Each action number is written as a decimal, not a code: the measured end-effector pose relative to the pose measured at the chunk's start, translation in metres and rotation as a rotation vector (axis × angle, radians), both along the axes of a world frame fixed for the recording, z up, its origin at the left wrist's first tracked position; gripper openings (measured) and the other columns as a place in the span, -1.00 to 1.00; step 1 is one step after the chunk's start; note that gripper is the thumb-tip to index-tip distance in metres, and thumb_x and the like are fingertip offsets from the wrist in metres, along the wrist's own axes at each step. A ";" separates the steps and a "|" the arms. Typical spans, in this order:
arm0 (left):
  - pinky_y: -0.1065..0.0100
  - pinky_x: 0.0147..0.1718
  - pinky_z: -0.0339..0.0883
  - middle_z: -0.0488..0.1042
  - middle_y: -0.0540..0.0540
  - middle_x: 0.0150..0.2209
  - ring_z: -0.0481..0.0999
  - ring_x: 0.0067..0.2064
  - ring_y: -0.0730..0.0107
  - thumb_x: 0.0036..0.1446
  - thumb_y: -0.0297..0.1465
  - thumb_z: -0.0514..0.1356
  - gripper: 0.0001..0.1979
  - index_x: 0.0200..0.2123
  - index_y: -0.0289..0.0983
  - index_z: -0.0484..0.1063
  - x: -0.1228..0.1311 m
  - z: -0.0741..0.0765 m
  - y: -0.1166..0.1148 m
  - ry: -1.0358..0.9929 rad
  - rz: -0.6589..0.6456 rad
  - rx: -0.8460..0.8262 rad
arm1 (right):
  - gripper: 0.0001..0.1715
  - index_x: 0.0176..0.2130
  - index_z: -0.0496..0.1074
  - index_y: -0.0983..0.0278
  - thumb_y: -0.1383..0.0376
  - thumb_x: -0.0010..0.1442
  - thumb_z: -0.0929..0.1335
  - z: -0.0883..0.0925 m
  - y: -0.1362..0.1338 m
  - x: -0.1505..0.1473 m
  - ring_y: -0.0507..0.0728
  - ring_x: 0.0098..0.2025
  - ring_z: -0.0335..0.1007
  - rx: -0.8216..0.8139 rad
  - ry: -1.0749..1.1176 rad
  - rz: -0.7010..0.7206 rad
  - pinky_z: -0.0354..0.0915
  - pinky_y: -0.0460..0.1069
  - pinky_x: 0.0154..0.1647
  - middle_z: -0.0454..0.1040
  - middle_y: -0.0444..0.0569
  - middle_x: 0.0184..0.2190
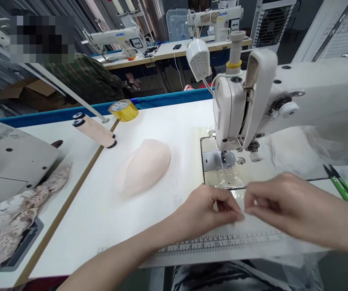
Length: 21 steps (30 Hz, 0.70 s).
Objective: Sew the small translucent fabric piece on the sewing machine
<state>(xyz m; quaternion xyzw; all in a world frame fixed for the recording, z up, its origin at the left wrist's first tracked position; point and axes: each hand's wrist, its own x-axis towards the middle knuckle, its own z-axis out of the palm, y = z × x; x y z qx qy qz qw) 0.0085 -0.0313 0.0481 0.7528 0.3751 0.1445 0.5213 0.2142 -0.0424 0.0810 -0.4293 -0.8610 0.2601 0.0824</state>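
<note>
My left hand [212,208] is closed in a pinch just in front of the sewing machine's needle plate [214,160]. Close beside it, slightly blurred, my right hand [278,202] has its fingers curled together too. Whatever the fingertips hold, if anything, is too small or faint to make out. Beneath my right hand, a sheer whitish material [292,256] hangs over the table's front edge. A pale pink, cup-shaped fabric piece [149,165] lies on the white table to the left of my hands. The sewing machine [233,109] stands beyond them, its presser foot over the plate.
Green-handled thread snips [342,188] lie at the right, near folded sheer white fabric [292,151]. Thread spools [95,131] and yellow tape [124,110] are at the back left. Lace strips [25,212] hang by another machine. A ruler strip [216,244] runs along the front; a person sits beyond.
</note>
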 end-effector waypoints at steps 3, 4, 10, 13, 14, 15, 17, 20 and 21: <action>0.39 -0.41 0.18 0.48 0.08 -0.53 0.38 -0.48 0.50 0.06 -0.49 0.26 -0.93 -0.45 -0.23 0.49 0.005 -0.027 0.009 0.089 0.147 0.486 | -0.83 -0.50 0.37 0.22 0.41 0.11 0.33 -0.024 0.027 -0.004 -0.04 -0.66 0.15 0.062 0.022 -0.053 0.00 -0.12 -0.64 0.25 -0.26 -0.72; 0.35 -0.38 0.17 0.47 0.09 -0.52 0.39 -0.45 0.48 0.06 -0.51 0.24 -0.92 -0.45 -0.23 0.47 0.006 -0.035 0.013 0.115 0.170 0.606 | -0.83 -0.50 0.38 0.22 0.41 0.11 0.32 -0.032 0.034 -0.005 -0.04 -0.64 0.18 0.079 0.038 -0.060 0.03 -0.12 -0.62 0.27 -0.26 -0.71; 0.27 -0.30 0.16 0.51 -0.04 -0.30 0.43 -0.27 0.33 0.10 -0.42 0.23 -0.83 -0.20 -0.27 0.41 0.005 -0.049 0.022 0.239 0.229 1.008 | -0.83 -0.39 0.43 0.19 0.34 0.21 0.28 -0.055 0.049 -0.006 -0.03 -0.65 0.21 0.189 -0.004 -0.148 0.03 -0.10 -0.61 0.34 -0.25 -0.66; 0.25 -0.26 0.16 0.54 -0.03 -0.23 0.43 -0.24 0.32 0.14 -0.47 0.20 -0.88 -0.21 -0.25 0.45 0.004 -0.048 0.019 0.240 0.158 1.229 | -0.79 -0.34 0.45 0.19 0.30 0.25 0.25 -0.059 0.049 -0.006 -0.02 -0.62 0.25 0.281 -0.041 -0.143 0.00 -0.10 -0.61 0.41 -0.20 -0.61; 0.25 -0.25 0.16 0.56 -0.02 -0.21 0.43 -0.23 0.33 0.15 -0.50 0.19 -0.88 -0.22 -0.25 0.46 0.004 -0.048 0.017 0.244 0.136 1.295 | -0.78 -0.32 0.46 0.20 0.29 0.27 0.24 -0.061 0.048 -0.006 -0.01 -0.61 0.26 0.323 -0.060 -0.140 -0.02 -0.10 -0.62 0.45 -0.17 -0.57; 0.24 -0.24 0.15 0.56 -0.02 -0.18 0.44 -0.22 0.33 0.17 -0.50 0.19 -0.88 -0.21 -0.26 0.47 0.004 -0.048 0.015 0.254 0.116 1.344 | -0.76 -0.30 0.47 0.21 0.30 0.28 0.22 -0.063 0.048 -0.006 -0.01 -0.60 0.26 0.373 -0.088 -0.135 -0.04 -0.10 -0.63 0.48 -0.14 -0.53; 0.22 -0.22 0.14 0.55 -0.04 -0.10 0.44 -0.16 0.30 0.20 -0.45 0.17 -0.86 -0.18 -0.29 0.48 0.003 -0.049 0.010 0.301 0.090 1.381 | -0.75 -0.26 0.48 0.24 0.34 0.28 0.21 -0.067 0.047 -0.004 -0.02 -0.61 0.24 0.518 -0.172 -0.118 -0.10 -0.08 -0.64 0.53 -0.08 -0.43; 0.20 -0.19 0.14 0.52 -0.07 -0.02 0.43 -0.04 0.24 0.24 -0.37 0.15 -0.78 -0.08 -0.29 0.46 0.003 -0.048 0.007 0.370 0.082 1.332 | -0.72 -0.21 0.48 0.26 0.45 0.22 0.22 -0.068 0.041 -0.002 -0.06 -0.65 0.16 0.809 -0.255 -0.044 -0.13 -0.04 -0.67 0.56 -0.04 -0.25; 0.19 -0.18 0.14 0.52 -0.07 -0.01 0.42 -0.01 0.23 0.24 -0.37 0.14 -0.77 -0.07 -0.28 0.46 0.003 -0.047 0.008 0.381 0.084 1.313 | -0.71 -0.20 0.49 0.26 0.47 0.21 0.23 -0.068 0.039 -0.002 -0.07 -0.65 0.15 0.881 -0.255 -0.020 -0.10 -0.04 -0.67 0.56 -0.06 -0.22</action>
